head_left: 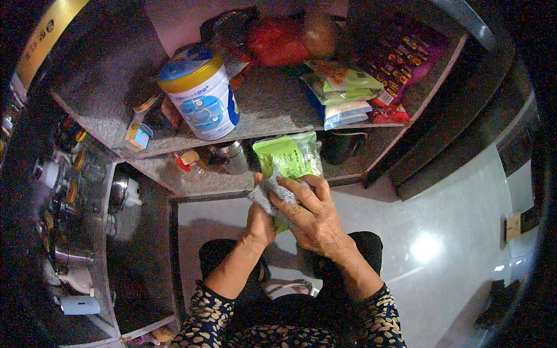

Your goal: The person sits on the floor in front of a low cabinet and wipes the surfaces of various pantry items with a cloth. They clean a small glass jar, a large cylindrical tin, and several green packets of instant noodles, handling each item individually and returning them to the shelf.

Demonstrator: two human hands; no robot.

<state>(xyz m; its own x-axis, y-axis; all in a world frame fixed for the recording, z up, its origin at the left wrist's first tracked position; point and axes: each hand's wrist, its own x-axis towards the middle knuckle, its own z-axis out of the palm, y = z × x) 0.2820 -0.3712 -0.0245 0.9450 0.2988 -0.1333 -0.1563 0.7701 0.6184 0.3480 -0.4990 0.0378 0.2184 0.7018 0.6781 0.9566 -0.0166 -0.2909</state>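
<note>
A green plastic food packet (pixel 288 154) is held up in front of the shelf, its upper part showing above my hands. My left hand (pixel 259 219) grips the packet from its left side, and part of the fingers is hidden behind the cloth. Across the packet's front, my right hand (pixel 316 217) presses a crumpled grey cloth (pixel 271 194) against it, with the fingers bent over the cloth. The packet's lower end pokes out a little beneath the hands.
On the stone shelf (pixel 264 110) stand a large white-and-blue can (pixel 203 95), stacked packets (pixel 342 87), a red bag (pixel 278 42) and purple packaging (pixel 400 55). Below are a steel flask (pixel 234 158), a glass jar (pixel 193 165) and a black mug (pixel 342 148). Left shelves hold a kettle (pixel 123 192).
</note>
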